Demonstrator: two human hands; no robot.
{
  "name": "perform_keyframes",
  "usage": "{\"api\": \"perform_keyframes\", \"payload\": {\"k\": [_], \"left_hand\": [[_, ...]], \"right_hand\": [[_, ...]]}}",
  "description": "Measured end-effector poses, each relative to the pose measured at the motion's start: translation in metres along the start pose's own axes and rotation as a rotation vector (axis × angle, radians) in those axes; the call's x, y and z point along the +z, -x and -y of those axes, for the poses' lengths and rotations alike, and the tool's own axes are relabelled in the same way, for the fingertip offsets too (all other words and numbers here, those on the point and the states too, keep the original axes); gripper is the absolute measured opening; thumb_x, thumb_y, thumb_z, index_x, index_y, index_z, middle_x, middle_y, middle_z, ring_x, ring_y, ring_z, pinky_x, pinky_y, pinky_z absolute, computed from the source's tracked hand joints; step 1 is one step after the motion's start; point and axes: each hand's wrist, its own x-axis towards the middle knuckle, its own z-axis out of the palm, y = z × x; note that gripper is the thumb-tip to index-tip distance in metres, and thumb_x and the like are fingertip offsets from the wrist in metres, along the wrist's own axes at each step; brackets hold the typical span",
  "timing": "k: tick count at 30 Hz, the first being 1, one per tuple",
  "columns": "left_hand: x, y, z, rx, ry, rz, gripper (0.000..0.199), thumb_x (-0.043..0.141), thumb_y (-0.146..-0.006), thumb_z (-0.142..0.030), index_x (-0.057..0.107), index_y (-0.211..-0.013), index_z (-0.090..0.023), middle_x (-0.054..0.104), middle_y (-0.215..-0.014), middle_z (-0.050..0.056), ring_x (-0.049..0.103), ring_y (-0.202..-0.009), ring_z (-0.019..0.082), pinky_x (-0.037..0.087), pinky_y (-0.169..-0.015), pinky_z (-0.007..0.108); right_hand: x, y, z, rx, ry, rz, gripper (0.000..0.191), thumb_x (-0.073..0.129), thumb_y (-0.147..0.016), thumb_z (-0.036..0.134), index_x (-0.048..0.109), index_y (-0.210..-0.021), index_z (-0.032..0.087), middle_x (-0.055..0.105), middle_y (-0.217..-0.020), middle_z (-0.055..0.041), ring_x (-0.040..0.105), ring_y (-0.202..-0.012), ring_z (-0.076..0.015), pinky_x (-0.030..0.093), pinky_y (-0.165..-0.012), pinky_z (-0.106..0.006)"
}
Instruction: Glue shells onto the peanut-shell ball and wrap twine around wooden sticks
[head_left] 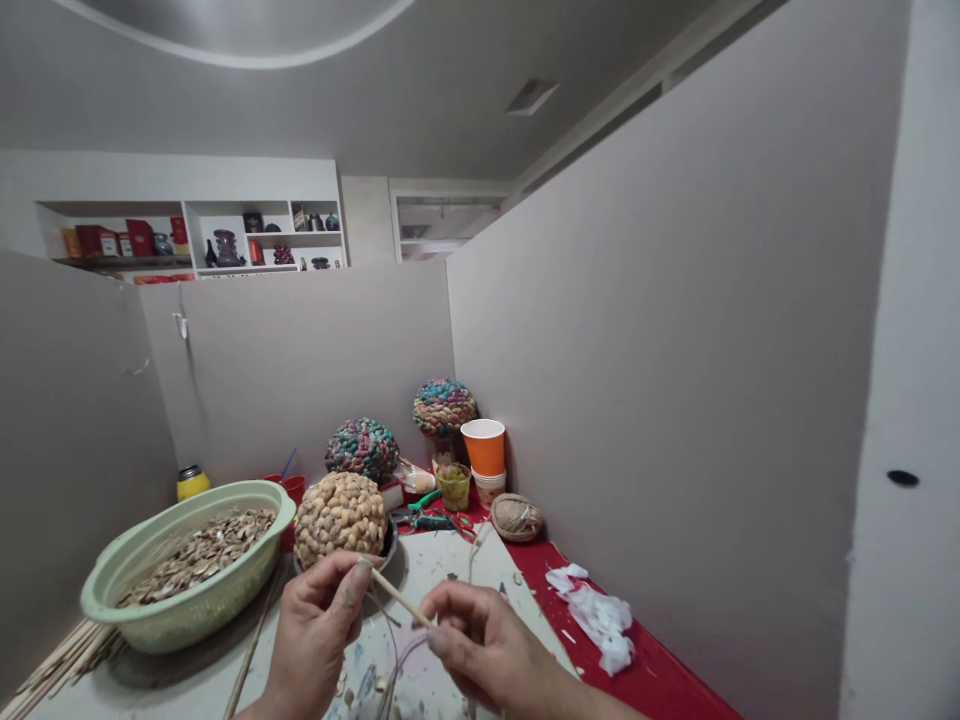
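Note:
A thin, pale stick (pixel 401 598) slants between my two hands above the work board. Its upper left end is pinched between the thumb and fingers of my left hand (pixel 324 622). My right hand (pixel 480 635) grips the lower right end the same way. Just beyond my left hand rests a ball covered in tan, shell-like pieces (pixel 341 515), set in a dark dish partly hidden behind it. Loose strands of cord (pixel 397 660) lie on the stained white board (pixel 442 555) below the hands, among small scraps.
At left stands a green basin (pixel 187 610) of flat brown pieces, beside a bundle of long sticks (pixel 67 660). Behind are two multicoloured balls (pixel 362 447), pliers (pixel 431 520), an orange cup (pixel 484 447) and a twine ball (pixel 517 517). Crumpled white plastic (pixel 596 620) lies right. Grey partitions (pixel 315 350) surround the table.

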Motion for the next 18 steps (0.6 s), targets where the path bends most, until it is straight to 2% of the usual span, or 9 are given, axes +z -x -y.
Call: {"api": "perform_keyframes", "payload": {"k": [3,5,8,11,18], "left_hand": [[0.001,-0.001,0.0,-0.006,-0.005,-0.004,0.04,0.073,-0.071,-0.05,0.073,-0.079,-0.011,0.034,-0.048,-0.007,0.023,-0.044,0.004,0.017,-0.041,0.019],[0.0,-0.003,0.001,-0.01,0.012,0.015,0.039,0.074,-0.072,-0.049,0.073,-0.082,-0.011,0.033,-0.048,-0.007,0.023,-0.044,0.004,0.017,-0.041,0.018],[-0.003,-0.003,0.004,-0.018,0.047,0.058,0.036,0.073,-0.074,-0.046,0.073,-0.085,-0.012,0.031,-0.049,-0.007,0.022,-0.044,0.004,0.017,-0.041,0.018],[-0.004,0.0,0.004,-0.018,0.055,0.066,0.034,0.072,-0.075,-0.045,0.073,-0.086,-0.013,0.03,-0.049,-0.008,0.023,-0.044,0.004,0.017,-0.042,0.019],[-0.003,0.005,0.001,-0.021,0.096,0.048,0.032,0.074,-0.073,-0.045,0.073,-0.082,-0.014,0.032,-0.048,-0.008,0.024,-0.044,0.004,0.019,-0.042,0.018]], "right_hand": [[0.002,0.002,0.003,-0.102,0.194,-0.151,0.04,0.068,-0.078,0.052,0.058,-0.071,0.014,0.046,-0.056,0.0045,0.037,-0.049,-0.0059,0.028,-0.045,-0.018],[0.003,0.005,0.007,-0.12,0.251,-0.16,0.044,0.061,-0.084,0.054,0.055,-0.064,0.014,0.045,-0.053,0.0041,0.036,-0.047,-0.0064,0.028,-0.044,-0.019],[0.004,0.008,0.011,-0.107,0.247,-0.117,0.049,0.054,-0.086,0.059,0.057,-0.066,0.014,0.043,-0.047,0.0047,0.035,-0.042,-0.006,0.027,-0.041,-0.02],[0.004,0.009,0.014,-0.078,0.155,-0.057,0.054,0.053,-0.084,0.064,0.06,-0.07,0.013,0.042,-0.045,0.006,0.032,-0.038,-0.0043,0.024,-0.038,-0.019],[0.004,0.005,0.014,0.101,-0.239,0.132,0.053,0.064,-0.075,0.064,0.061,-0.07,0.011,0.044,-0.038,0.0088,0.029,-0.026,-0.0018,0.018,-0.028,-0.016]]}}
